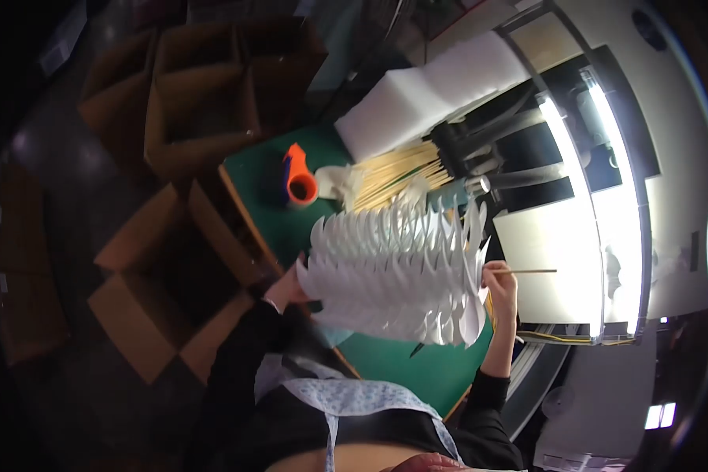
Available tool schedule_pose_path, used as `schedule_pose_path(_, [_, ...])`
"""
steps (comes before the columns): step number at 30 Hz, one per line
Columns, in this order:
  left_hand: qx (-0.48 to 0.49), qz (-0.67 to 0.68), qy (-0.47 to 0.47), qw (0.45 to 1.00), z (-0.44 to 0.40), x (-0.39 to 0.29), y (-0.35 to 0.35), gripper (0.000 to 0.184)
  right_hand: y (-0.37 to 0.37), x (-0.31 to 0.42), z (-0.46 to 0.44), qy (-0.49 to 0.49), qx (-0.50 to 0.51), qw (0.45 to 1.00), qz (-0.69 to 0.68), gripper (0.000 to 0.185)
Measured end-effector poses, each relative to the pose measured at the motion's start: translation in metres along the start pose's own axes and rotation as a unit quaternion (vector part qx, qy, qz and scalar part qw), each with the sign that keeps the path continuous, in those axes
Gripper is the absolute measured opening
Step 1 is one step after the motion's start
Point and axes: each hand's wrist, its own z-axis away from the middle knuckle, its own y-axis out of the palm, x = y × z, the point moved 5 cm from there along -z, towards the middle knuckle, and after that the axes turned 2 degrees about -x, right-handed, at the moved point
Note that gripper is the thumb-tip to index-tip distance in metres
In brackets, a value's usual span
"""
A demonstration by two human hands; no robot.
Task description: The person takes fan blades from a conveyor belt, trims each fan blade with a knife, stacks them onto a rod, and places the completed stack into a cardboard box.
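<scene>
A long stack of white, thin, petal-shaped pieces (385, 275) spans the space between my hands, above the green table. At its left end, my left hand (287, 288) is closed on the stack, with the fingers partly hidden behind it. My right hand (502, 285) is at the stack's right end, thumb and fingers pinched on a thin wooden stick (535, 271). One end of that stick points right; whether its other end runs into the stack is hidden.
On the green table (417, 366) are an orange tape dispenser (301, 187), a pile of wooden sticks (397, 175) and white foam blocks (433, 94). Open cardboard boxes (138, 295) stand at the left. Two lit tubes (574, 173) are at the right.
</scene>
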Motion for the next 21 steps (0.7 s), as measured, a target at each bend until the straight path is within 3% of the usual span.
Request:
schedule_pose_path(7, [0.003, 0.021, 0.023, 1.000, 0.009, 0.000, 0.015, 0.078, 0.025, 0.019, 0.008, 0.020, 0.039, 0.997, -0.060, 0.006])
schedule_pose_path(14, [0.000, 0.049, 0.070, 0.996, 0.033, 0.016, 0.010, 0.075, 0.049, 0.087, 0.021, -0.084, 0.050, 0.992, 0.080, 0.008])
schedule_pose_path(16, [0.006, 0.054, 0.098, 0.994, 0.035, 0.015, 0.011, 0.075, 0.051, 0.110, 0.025, -0.166, 0.072, 0.968, 0.176, 0.007])
schedule_pose_path(18, [0.007, 0.061, 0.129, 0.990, 0.038, 0.013, 0.012, 0.074, 0.059, 0.136, 0.031, -0.161, 0.066, 0.967, 0.185, 0.008])
schedule_pose_path(21, [0.004, 0.066, 0.178, 0.982, 0.050, 0.002, 0.013, 0.073, 0.074, 0.176, 0.031, -0.253, 0.078, 0.932, 0.249, 0.012])
